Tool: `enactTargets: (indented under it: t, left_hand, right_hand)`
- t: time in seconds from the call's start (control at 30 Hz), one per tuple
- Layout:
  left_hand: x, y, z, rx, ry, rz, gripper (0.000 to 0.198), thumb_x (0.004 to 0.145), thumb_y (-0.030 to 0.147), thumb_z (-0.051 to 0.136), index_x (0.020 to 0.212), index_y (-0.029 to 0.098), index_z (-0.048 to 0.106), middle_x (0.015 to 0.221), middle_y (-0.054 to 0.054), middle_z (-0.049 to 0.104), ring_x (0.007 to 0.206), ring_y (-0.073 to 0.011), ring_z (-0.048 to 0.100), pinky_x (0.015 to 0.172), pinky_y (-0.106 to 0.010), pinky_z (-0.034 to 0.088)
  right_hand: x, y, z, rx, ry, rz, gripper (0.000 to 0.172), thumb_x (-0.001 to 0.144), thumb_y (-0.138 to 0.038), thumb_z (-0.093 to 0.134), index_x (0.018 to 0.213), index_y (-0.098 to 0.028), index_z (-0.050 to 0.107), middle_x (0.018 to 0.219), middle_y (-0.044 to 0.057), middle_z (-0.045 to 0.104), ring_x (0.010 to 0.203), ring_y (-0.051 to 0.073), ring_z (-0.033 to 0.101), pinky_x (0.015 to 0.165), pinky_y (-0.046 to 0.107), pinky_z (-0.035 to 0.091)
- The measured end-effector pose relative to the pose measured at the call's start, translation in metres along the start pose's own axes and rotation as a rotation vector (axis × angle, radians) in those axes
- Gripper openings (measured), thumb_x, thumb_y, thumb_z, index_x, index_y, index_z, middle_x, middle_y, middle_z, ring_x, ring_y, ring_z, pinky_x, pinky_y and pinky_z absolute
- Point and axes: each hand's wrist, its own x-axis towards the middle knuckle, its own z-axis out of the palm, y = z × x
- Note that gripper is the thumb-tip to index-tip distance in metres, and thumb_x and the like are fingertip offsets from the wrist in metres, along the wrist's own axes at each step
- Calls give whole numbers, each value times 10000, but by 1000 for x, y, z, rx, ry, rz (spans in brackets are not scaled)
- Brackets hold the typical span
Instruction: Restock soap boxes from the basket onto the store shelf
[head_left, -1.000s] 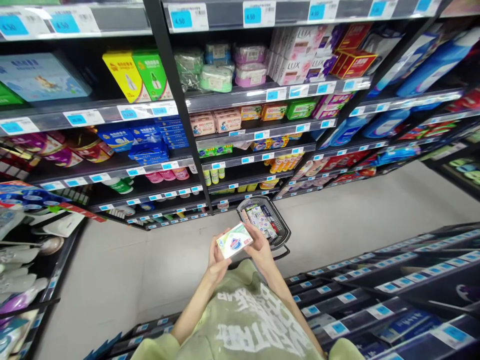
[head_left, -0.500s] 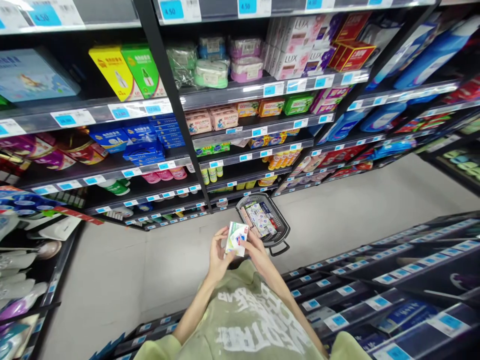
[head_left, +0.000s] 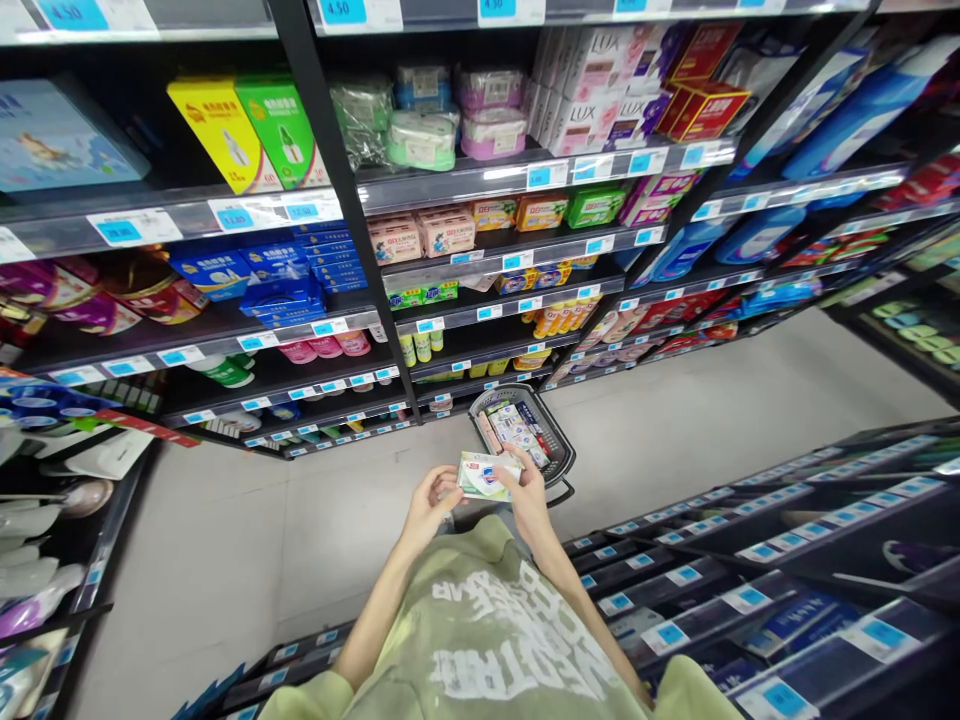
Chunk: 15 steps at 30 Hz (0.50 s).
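Between my two hands is a small white and green soap box [head_left: 480, 477] with a blue and red logo, held lengthwise in front of my shirt. My left hand [head_left: 433, 497] pinches its left end, thumb below and fingers behind. On the right end my right hand [head_left: 526, 490] closes with the thumb across the front face. Just beyond, on the floor, stands a dark grey shopping basket [head_left: 559, 430] with several boxes [head_left: 517, 425] of similar white packaging lying in it. My right hand overlaps the basket's near side in view.
Shelves in front hold stacked soap packs [head_left: 585, 100], orange and green packets [head_left: 544, 212] and blue boxes [head_left: 285, 298]. A black shelf post [head_left: 337, 150] rises left of centre. More shelving [head_left: 697, 575] runs close behind me on the right. Grey floor [head_left: 360, 490] lies around the basket.
The soap box has turned from upright to lengthwise between my hands. My right hand has shifted a little to the right and my left hand slightly to the left.
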Motion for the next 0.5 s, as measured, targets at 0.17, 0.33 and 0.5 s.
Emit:
enactTargets:
  t: [0.17,0.33,0.5]
  left_hand:
    - [-4,-5,9,-20,1,-54,457,766,410,811,1148,201,674,908,-42,665,902,-231,658,818,-439,619]
    - [-3,-10,4,0,49,-97,482,785,460,781,1168,187,677,913,-54,702,872,-239,693,817,-420,612]
    - [-2,-12,-4,3,82,-114,476,785,465,778,1149,175,681,903,-61,720,835,-248,715,811,-420,606]
  right_hand:
    - [0,-2,7,98,133,110,457,804,-592,698,1062,-216,729,1058,91,771,985,295,731,837,418,601]
    - [-1,-7,11,152,109,170,468,811,-612,697,1020,-195,745,1047,103,792,971,303,743,831,425,610]
    - [0,0,8,140,64,174,452,821,-589,704,1048,-200,745,1044,104,797,1040,321,730,815,434,621]
